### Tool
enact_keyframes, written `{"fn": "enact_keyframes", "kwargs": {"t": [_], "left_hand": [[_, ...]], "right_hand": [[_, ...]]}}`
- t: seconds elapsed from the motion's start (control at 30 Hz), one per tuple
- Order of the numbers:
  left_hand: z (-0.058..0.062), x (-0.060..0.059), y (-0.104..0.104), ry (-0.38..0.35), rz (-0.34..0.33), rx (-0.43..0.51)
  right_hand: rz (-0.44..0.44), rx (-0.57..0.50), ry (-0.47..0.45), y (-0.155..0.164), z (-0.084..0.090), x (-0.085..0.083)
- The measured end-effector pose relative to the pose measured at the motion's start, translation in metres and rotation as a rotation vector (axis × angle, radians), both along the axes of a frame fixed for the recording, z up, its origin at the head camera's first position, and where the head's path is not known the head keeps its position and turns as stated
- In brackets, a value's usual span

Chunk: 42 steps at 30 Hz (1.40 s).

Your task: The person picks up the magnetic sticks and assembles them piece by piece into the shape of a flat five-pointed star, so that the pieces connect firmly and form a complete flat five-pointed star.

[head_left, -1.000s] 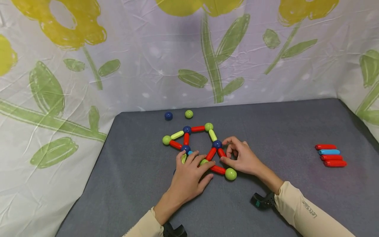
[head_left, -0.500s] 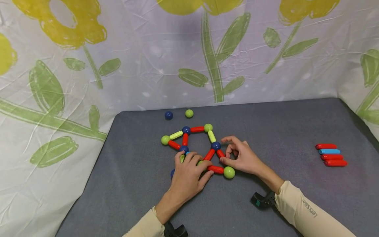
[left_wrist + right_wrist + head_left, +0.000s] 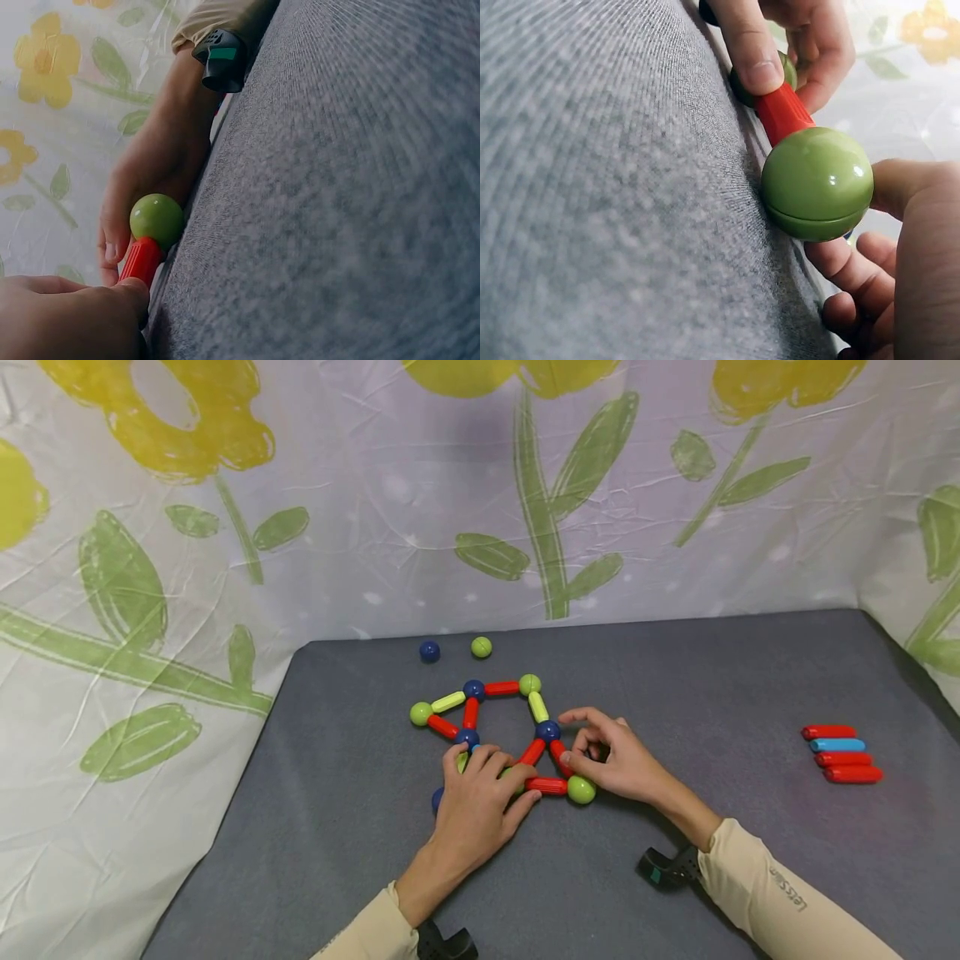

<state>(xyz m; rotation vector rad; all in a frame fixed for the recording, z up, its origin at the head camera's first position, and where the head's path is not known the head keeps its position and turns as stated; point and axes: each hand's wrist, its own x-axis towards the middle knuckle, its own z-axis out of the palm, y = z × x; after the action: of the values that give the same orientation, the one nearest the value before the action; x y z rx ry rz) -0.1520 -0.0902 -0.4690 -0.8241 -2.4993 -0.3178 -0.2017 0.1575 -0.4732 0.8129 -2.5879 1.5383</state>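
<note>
A flat frame of magnetic rods and balls lies on the dark table. My left hand (image 3: 476, 814) covers its near left part, thumb and fingers pinching the near red magnetic rod (image 3: 547, 787) by a partly hidden green ball (image 3: 787, 69). At that rod's other end sits a large green ball (image 3: 817, 184). My right hand (image 3: 618, 758) is beside the right corner. Its thumb touches a slanting red rod (image 3: 558, 755) between a blue ball (image 3: 548, 731) and the large green ball; the index finger reaches near the blue ball.
A loose blue ball (image 3: 430, 651) and green ball (image 3: 482, 647) lie behind the frame. Several rods, such as a blue rod (image 3: 837, 745), lie in a column at far right. A flowered cloth (image 3: 360, 527) hangs behind the table (image 3: 712, 693).
The large green ball and near red rod have shifted slightly toward the far side. The slanting rod's lower end now meets that ball beside my right thumb. My left hand has barely moved.
</note>
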Motion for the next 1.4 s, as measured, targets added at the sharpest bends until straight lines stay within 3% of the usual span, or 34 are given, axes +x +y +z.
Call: {"fn": "enact_keyframes", "kwargs": {"t": [0.17, 0.3, 0.47, 0.57, 0.73, 0.9, 1.17, 1.27, 1.4], "left_hand": [[-0.0010, -0.0009, -0.0013, 0.010, -0.003, -0.019], [-0.0013, -0.0023, -0.0031, 0.001, -0.020, -0.064], [-0.0002, -0.0029, -0.0047, -0.034, -0.048, -0.088], [0.0005, -0.0027, -0.0047, -0.036, -0.054, -0.099], [-0.0003, -0.0016, -0.0045, -0.026, -0.020, -0.095], [-0.0033, -0.0019, -0.0044, -0.092, 0.004, 0.033], [-0.0048, -0.0001, -0.0032, -0.293, -0.004, 0.393], [-0.0061, -0.0007, -0.0025, -0.308, -0.006, 0.441], [-0.0081, -0.0028, -0.0013, -0.314, 0.000, 0.426]], "right_hand": [[0.022, -0.029, 0.008, -0.0002, -0.0005, 0.0012], [0.054, -0.111, -0.005, -0.0009, -0.0016, 0.0037], [-0.033, -0.179, 0.143, -0.0015, -0.0024, 0.0038], [-0.085, -0.118, 0.217, -0.0010, -0.0022, 0.0019], [-0.021, 0.030, 0.213, -0.0001, -0.0026, 0.0006], [-0.019, 0.049, 0.205, -0.0006, -0.0021, 0.0017], [0.002, 0.077, 0.252, -0.0006, -0.0049, 0.0014], [0.008, 0.064, 0.254, -0.0001, -0.0067, 0.0003], [0.031, 0.026, 0.256, 0.0013, -0.0082, -0.0007]]}}
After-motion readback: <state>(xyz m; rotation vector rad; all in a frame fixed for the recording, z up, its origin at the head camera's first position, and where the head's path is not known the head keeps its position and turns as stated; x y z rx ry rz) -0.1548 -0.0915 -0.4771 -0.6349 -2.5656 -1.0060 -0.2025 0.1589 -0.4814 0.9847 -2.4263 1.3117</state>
